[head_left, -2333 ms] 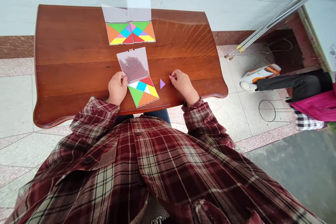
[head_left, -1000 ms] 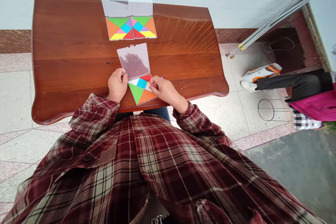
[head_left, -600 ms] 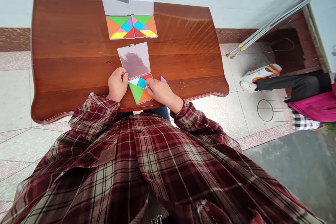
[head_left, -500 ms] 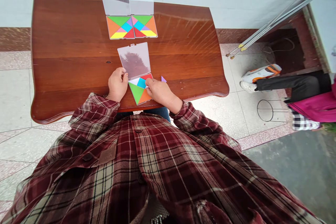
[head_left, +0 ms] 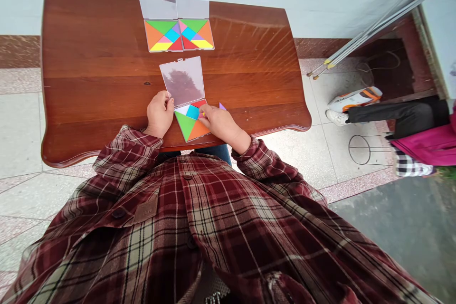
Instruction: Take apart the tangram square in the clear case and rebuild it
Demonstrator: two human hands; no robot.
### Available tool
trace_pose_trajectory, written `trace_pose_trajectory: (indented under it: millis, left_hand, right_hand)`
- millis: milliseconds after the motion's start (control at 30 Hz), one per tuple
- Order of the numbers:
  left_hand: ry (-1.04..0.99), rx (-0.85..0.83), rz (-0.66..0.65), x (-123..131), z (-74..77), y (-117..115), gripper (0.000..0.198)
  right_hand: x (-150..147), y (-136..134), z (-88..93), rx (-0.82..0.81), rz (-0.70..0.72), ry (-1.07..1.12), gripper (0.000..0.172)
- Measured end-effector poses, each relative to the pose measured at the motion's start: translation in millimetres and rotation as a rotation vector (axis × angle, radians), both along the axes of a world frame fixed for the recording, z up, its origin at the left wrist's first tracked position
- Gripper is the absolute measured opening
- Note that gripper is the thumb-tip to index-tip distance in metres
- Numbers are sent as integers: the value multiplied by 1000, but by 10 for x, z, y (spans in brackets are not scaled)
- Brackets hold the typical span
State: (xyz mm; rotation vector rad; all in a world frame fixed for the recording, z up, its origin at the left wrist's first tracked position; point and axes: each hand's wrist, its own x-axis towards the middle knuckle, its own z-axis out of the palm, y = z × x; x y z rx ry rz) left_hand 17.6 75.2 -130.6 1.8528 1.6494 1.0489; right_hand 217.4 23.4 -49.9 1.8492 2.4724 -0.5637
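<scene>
An opened tangram case (head_left: 187, 138) lies near the table's front edge, its clear lid (head_left: 183, 80) folded back away from me. In its tray I see a green triangle (head_left: 183, 125), an orange triangle (head_left: 198, 130), a blue square (head_left: 193, 112) and a red piece (head_left: 199, 103). My left hand (head_left: 160, 113) is closed at the lid's lower left corner, thumb and fingers pinched on its edge. My right hand (head_left: 221, 122) bends over the tray's right side, fingertips pinched at a small pinkish tangram piece, mostly hidden. A purple triangle (head_left: 222, 106) lies on the table just beyond that hand.
Two filled tangram cases (head_left: 163, 36) with raised clear lids stand side by side at the back of the wooden table (head_left: 92, 80), by the wall. At right are crutches (head_left: 342, 52), a bag (head_left: 356, 98), a wire stand (head_left: 359, 149) and a seated person's leg (head_left: 377, 114).
My right hand has shifted slightly right, uncovering a bit more of the tray and a pinkish piece under its fingertips. My left hand stays at the lid's corner.
</scene>
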Motion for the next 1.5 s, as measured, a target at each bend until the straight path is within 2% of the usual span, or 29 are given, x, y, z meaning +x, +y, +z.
trace_pose_trajectory:
  millis: [200,400,667,1033,1300,1500]
  left_hand:
    - [-30,29,-15,-20,-29,4,24]
    - [-16,12,-17,-19,-17,3,24]
    - [-16,-4,-23,-23,-15,13,23]
    - [-27,34,-22,-21,-40,13,21]
    - [-23,24,-18,-15,-26,9,22]
    - [-17,15,-18,-16,-26,13,22]
  right_hand:
    - [193,20,-63,65,-99,69,21]
    - [338,53,-34,91,-181,174,18]
    - [154,0,-138,-14,-49,153,22]
    - [154,10,-216,1,-67,150,23]
    - [207,51,-116,46,-105,183,18]
    - [184,20,-207,12,-77,176,19]
